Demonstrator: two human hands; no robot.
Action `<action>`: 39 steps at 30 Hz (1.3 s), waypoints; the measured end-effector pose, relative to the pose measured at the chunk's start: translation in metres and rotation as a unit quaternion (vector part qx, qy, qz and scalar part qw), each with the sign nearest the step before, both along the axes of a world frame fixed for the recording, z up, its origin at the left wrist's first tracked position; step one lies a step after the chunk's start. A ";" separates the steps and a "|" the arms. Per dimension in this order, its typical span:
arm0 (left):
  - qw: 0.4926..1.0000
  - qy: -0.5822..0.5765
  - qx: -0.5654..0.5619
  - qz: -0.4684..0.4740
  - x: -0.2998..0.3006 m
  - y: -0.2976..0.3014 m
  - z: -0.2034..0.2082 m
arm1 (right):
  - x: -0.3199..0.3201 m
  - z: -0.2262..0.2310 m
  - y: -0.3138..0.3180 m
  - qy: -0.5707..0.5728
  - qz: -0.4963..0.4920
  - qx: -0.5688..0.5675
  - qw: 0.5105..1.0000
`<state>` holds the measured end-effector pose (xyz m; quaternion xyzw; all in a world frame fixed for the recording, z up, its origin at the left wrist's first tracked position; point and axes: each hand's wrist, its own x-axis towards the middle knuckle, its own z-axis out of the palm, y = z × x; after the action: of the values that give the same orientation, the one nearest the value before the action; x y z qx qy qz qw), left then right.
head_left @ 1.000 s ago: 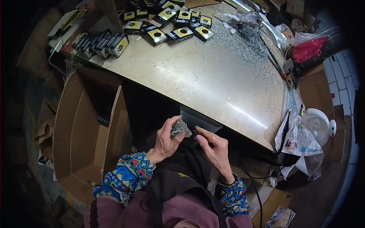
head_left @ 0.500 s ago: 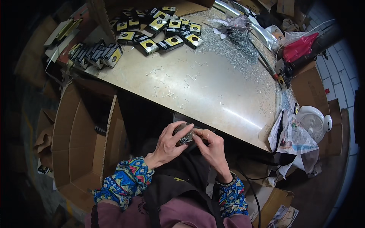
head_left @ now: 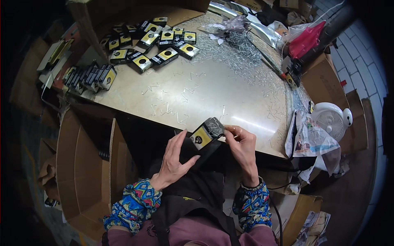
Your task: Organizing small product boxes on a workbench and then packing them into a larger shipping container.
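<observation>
Over the table's near edge, a small black box with a yellow label (head_left: 200, 138) is tilted up in front of me. A greyish, see-through piece (head_left: 215, 127) shows at its upper right end, with thin wire-like bits in it. My right hand (head_left: 243, 149) pinches the box at that end between thumb and fingers. Just to the left of the box is my left hand (head_left: 172, 163), open, thumb and fingers apart. Whether its fingertips touch the box's edge I cannot tell.
A metal-topped table (head_left: 217, 92) carries a heap of bent wire pieces (head_left: 242, 55) and several similar boxes (head_left: 141, 61). More boxes stand in a row (head_left: 91, 78) at left. An open carton (head_left: 84, 164) is at lower left, a white fan (head_left: 329, 121) at right.
My left hand has let go and spread open to the left. The box, largely hidden between both hands before, now shows its yellow label. The view has shifted slightly.
</observation>
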<state>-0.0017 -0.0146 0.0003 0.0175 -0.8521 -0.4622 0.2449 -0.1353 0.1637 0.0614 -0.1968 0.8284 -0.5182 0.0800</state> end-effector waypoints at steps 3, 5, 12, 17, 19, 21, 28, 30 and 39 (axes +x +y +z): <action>1.000 0.005 0.008 -0.006 -0.004 0.002 0.004 | -0.003 0.005 -0.002 0.003 0.005 -0.004 1.000; 1.000 0.001 0.015 -0.004 -0.010 0.006 0.010 | 0.000 0.007 -0.005 0.009 0.013 -0.005 1.000; 0.997 -0.046 0.034 0.059 -0.019 0.012 0.020 | 0.014 0.002 -0.008 0.050 0.102 -0.083 0.990; 0.998 -0.041 0.026 0.046 -0.019 0.015 0.016 | 0.022 -0.003 -0.020 0.246 0.160 -0.044 0.955; 0.998 -0.029 0.008 0.056 -0.020 0.017 0.018 | 0.020 -0.016 -0.022 0.212 0.099 -0.063 0.970; 0.998 -0.014 -0.028 0.062 -0.019 0.013 0.016 | 0.018 -0.017 -0.024 0.195 0.075 -0.057 0.976; 0.991 -0.026 -0.099 0.082 -0.017 0.009 0.008 | 0.019 -0.014 -0.021 0.108 0.187 -0.036 0.976; 0.992 -0.027 -0.090 0.083 -0.019 0.009 0.011 | 0.021 -0.007 -0.026 0.155 0.192 -0.033 0.968; 0.932 -0.072 -0.355 0.030 -0.074 -0.050 0.069 | -0.058 -0.029 -0.022 -0.075 -0.088 -0.236 0.965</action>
<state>-0.0752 -0.0648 0.0695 -0.0119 -0.9750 -0.1195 0.1868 -0.1933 0.1412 0.0326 -0.0974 0.6885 -0.7172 0.0473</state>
